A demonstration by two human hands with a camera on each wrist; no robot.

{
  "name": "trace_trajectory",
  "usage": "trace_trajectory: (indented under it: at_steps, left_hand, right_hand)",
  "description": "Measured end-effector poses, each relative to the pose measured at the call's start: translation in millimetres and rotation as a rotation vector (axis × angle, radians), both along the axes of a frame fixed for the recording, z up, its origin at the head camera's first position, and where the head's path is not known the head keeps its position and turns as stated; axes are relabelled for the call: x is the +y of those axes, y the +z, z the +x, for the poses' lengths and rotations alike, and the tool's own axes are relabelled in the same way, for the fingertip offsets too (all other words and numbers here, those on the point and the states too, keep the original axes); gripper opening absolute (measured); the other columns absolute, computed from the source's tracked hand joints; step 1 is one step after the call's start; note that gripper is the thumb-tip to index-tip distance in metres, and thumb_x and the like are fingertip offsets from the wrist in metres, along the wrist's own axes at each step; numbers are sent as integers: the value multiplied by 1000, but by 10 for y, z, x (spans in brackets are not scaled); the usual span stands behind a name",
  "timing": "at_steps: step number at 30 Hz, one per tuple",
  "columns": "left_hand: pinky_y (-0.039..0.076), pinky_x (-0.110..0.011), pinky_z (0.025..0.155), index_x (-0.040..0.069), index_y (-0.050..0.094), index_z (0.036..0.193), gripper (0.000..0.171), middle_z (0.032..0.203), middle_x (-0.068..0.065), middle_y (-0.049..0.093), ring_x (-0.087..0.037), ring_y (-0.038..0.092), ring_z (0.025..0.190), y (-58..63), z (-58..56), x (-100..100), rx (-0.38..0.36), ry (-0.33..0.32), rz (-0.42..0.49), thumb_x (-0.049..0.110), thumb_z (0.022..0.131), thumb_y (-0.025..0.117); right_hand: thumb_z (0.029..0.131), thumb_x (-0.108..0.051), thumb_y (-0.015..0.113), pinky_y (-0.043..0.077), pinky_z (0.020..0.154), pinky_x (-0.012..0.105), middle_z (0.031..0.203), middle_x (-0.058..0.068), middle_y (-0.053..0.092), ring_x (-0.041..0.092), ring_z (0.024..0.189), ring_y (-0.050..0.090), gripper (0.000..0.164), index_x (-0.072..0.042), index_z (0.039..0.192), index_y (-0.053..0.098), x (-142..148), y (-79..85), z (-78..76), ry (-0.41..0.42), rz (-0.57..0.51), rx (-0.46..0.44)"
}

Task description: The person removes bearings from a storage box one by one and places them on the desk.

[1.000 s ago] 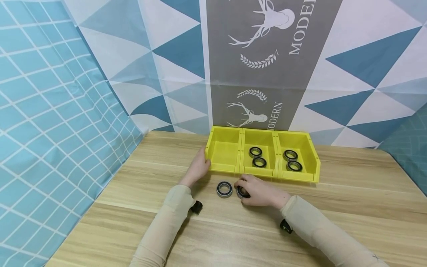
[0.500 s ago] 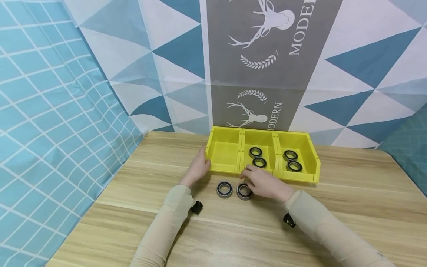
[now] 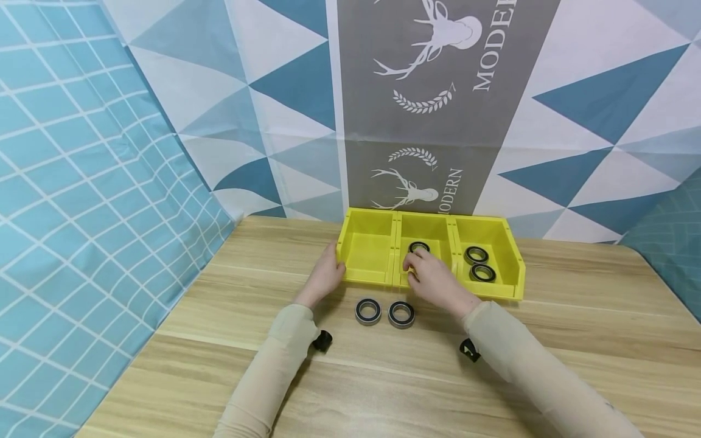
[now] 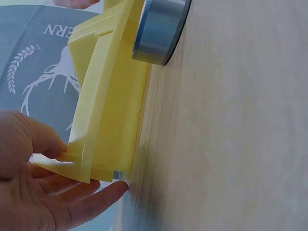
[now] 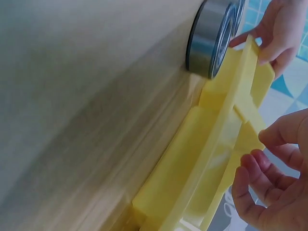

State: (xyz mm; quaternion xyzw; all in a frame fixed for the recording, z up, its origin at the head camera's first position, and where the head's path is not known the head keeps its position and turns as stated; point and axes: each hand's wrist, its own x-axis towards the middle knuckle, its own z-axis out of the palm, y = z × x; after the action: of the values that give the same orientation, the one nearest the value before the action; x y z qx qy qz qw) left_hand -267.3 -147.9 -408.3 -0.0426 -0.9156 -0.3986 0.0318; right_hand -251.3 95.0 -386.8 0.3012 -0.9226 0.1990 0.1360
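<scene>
My left hand (image 3: 324,272) grips the left side wall of the yellow three-compartment storage bin (image 3: 368,252), thumb on one face and fingers on the other. Over the middle compartment hovers my right hand (image 3: 435,281), its fingers loosely bent, and the right wrist view shows a gap between thumb and fingertips with nothing in it. Just beyond those fingertips a ball bearing (image 3: 419,244) lies in that compartment; the hand covers the spot nearer the front. Two more bearings, a left one (image 3: 368,322) and a right one (image 3: 401,324), lie flat on the table before the bin.
Two bearings, a rear one (image 3: 468,254) and a front one (image 3: 484,281), lie in the right compartment. The bin stands on the wooden table (image 3: 350,389) close to the patterned backdrop (image 3: 296,109). A blue checked cloth (image 3: 82,201) hangs along the left side.
My right hand has let go of the right-hand bearing on the table and moved up and away over the middle compartment. My left hand stays on the bin.
</scene>
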Motion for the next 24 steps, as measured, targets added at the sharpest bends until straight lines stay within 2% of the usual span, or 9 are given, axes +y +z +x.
trace_trajectory:
  at_steps: [8, 15, 24]
  left_hand:
    - [39, -42, 99, -2, 28, 136, 50, 127, -18, 44, -28, 48, 112, -8, -14, -11, 11, -4, -10, 2, 89, 42]
    - [40, -42, 98, -1, 27, 137, 50, 127, -17, 44, -26, 48, 110, -4, 4, -9, -10, -2, -4, 4, 90, 42]
    - [38, -42, 100, -2, 26, 137, 51, 130, -19, 43, -27, 47, 113, -15, -16, -14, 11, -11, -11, 2, 89, 42]
  right_hand:
    - [80, -8, 58, 47, 71, 36, 93, 13, 52, 25, 81, 51, 21, 1, 98, 59, -14, 38, -157, -101, 29, -89]
    - [83, -15, 59, 48, 74, 40, 97, 17, 51, 29, 84, 54, 27, 4, 102, 56, -51, 66, -262, -172, 114, -222]
    - [86, -24, 59, 44, 89, 51, 120, 32, 44, 44, 103, 51, 48, 9, 119, 48, -87, 54, -366, -252, 207, -376]
